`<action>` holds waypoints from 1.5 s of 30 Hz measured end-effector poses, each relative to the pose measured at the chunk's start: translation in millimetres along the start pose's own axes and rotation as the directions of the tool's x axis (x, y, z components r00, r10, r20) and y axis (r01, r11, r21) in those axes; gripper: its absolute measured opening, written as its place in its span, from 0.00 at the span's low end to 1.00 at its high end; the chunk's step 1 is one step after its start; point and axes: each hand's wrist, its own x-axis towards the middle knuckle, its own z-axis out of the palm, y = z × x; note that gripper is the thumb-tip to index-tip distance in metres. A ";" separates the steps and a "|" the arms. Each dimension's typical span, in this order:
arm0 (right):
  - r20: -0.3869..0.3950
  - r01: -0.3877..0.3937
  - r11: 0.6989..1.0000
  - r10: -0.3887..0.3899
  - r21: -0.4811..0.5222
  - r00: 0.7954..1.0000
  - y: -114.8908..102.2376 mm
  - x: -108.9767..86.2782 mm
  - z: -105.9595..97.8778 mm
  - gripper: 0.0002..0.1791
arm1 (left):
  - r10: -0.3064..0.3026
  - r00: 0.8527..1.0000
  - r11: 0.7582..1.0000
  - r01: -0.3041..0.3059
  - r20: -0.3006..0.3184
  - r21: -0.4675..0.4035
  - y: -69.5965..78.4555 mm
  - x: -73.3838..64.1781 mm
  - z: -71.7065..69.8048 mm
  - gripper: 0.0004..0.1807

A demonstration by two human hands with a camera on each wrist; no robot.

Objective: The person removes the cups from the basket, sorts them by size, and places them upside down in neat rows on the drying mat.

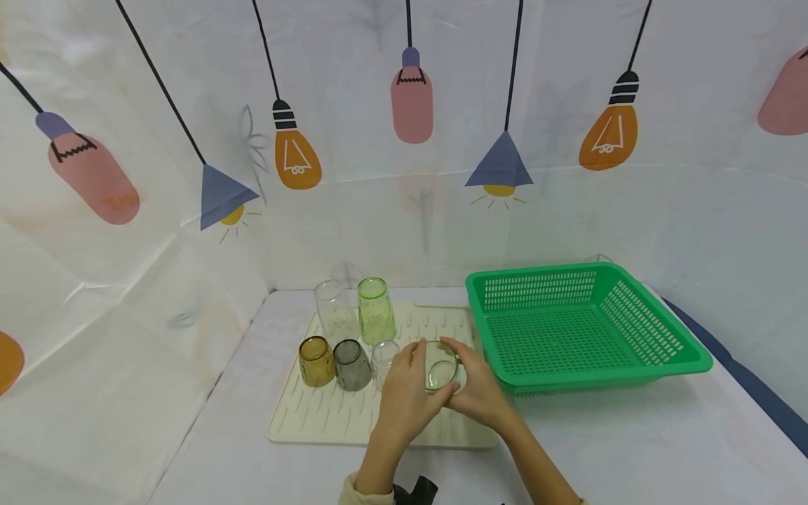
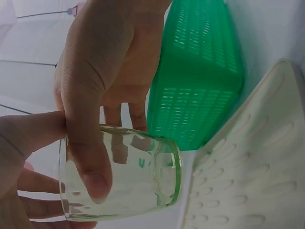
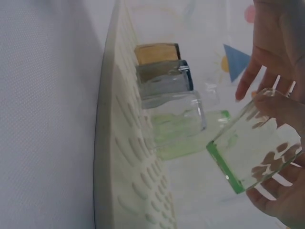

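A pale green-tinted drinking glass [image 1: 440, 365] is held between both hands above the cream drying mat [image 1: 328, 424]. My left hand [image 1: 404, 396] grips its left side, thumb and fingers around the wall. From the right, my right hand [image 1: 476, 389] holds it too, its fingers spread along the glass. The thick green base points toward the mat in the left wrist view, and the glass [image 3: 252, 148] looks slightly tilted in the right wrist view. Closest to the left hand on the mat stands a small clear glass [image 1: 383, 356], partly hidden by that hand.
On the mat's left half stand an amber glass [image 1: 317, 361], a grey glass [image 1: 352, 365], a tall clear glass [image 1: 333, 312] and a tall green glass [image 1: 376, 312]. A green plastic basket [image 1: 600, 375] sits right of the mat. Behind is a lamp-patterned sheet [image 1: 353, 231].
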 end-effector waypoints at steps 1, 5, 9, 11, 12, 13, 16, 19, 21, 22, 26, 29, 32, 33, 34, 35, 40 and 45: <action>-0.001 0.004 1.000 -0.004 -0.003 1.000 -0.4 -0.1 0.0 0.43 | -0.001 1.000 1.000 0.001 0.007 0.006 0.4 0.8 -0.2 0.42; 0.005 0.028 0.999 -0.028 -0.036 1.000 -1.3 -0.3 0.1 0.43 | -0.006 0.999 1.000 0.006 0.042 0.014 1.6 2.6 -0.6 0.41; 0.029 0.041 0.997 -0.039 -0.070 0.999 -2.6 -0.6 -0.3 0.43 | -0.011 0.998 1.000 0.009 0.063 0.023 2.1 3.2 -1.0 0.40; 0.038 0.041 0.996 -0.038 -0.080 0.999 -3.1 -0.8 -0.6 0.43 | -0.009 0.998 1.000 0.008 0.061 0.029 2.1 3.4 -1.2 0.40; 0.042 0.040 0.996 -0.037 -0.084 0.998 -3.3 -1.0 -0.9 0.43 | -0.008 0.998 1.000 0.006 0.057 0.031 2.0 3.6 -1.2 0.40; 0.044 0.045 0.995 -0.042 -0.089 0.998 -3.3 -1.0 -1.2 0.44 | -0.005 0.999 0.999 0.004 0.053 0.032 1.8 3.7 -1.1 0.39; 0.054 0.060 0.994 -0.056 -0.093 0.997 -3.2 -1.6 -3.2 0.44 | 0.004 0.999 1.000 -0.005 0.044 0.024 0.8 4.0 -0.5 0.38; 0.066 0.074 0.993 -0.068 -0.089 0.995 -1.6 -2.9 -6.7 0.44 | 0.011 0.999 1.000 -0.011 0.041 0.001 -1.4 3.8 0.3 0.37; 0.074 0.070 0.994 -0.064 -0.081 0.995 0.2 -4.3 -9.9 0.43 | 0.011 0.999 1.000 -0.010 0.038 -0.019 -4.0 3.2 0.7 0.37; 0.077 0.065 0.995 -0.059 -0.076 0.995 1.0 -5.1 -11.6 0.43 | 0.011 0.999 0.999 -0.009 0.035 -0.036 -5.6 2.9 0.9 0.37; 0.089 0.030 0.999 -0.027 -0.036 0.996 4.7 -8.1 -18.0 0.44 | -0.009 1.000 0.986 0.013 0.025 -0.165 -13.4 1.2 1.1 0.37; 0.096 0.003 1.000 -0.003 0.003 0.995 8.1 -10.7 -21.4 0.45 | -0.037 0.999 0.948 0.045 0.031 -0.314 -18.4 -0.2 0.4 0.36; 0.098 -0.017 0.999 0.013 0.039 0.995 11.2 -13.3 -22.9 0.44 | -0.073 0.996 0.897 0.084 0.042 -0.434 -22.0 -2.1 -0.9 0.36; 0.095 -0.017 0.999 0.012 0.050 0.995 12.2 -13.9 -23.0 0.44 | -0.084 0.996 0.878 0.094 0.043 -0.470 -22.9 -2.6 -1.4 0.36; 0.090 -0.016 0.998 0.010 0.063 0.996 13.2 -14.4 -22.9 0.43 | -0.095 0.995 0.859 0.104 0.044 -0.501 -23.8 -3.3 -1.5 0.36; 0.088 -0.019 0.997 0.012 0.076 0.996 13.7 -14.8 -22.9 0.43 | -0.103 0.994 0.840 0.111 0.046 -0.531 -24.8 -4.1 -1.6 0.35; 0.079 -0.053 0.986 0.041 0.157 0.996 14.2 -16.6 -24.1 0.42 | -0.144 0.985 0.722 0.171 0.096 -0.671 -28.7 -6.9 -1.8 0.33; 0.091 -0.079 0.974 0.061 0.213 0.994 13.5 -17.4 -25.6 0.43 | -0.183 0.967 0.588 0.252 0.177 -0.769 -30.3 -6.5 -3.1 0.32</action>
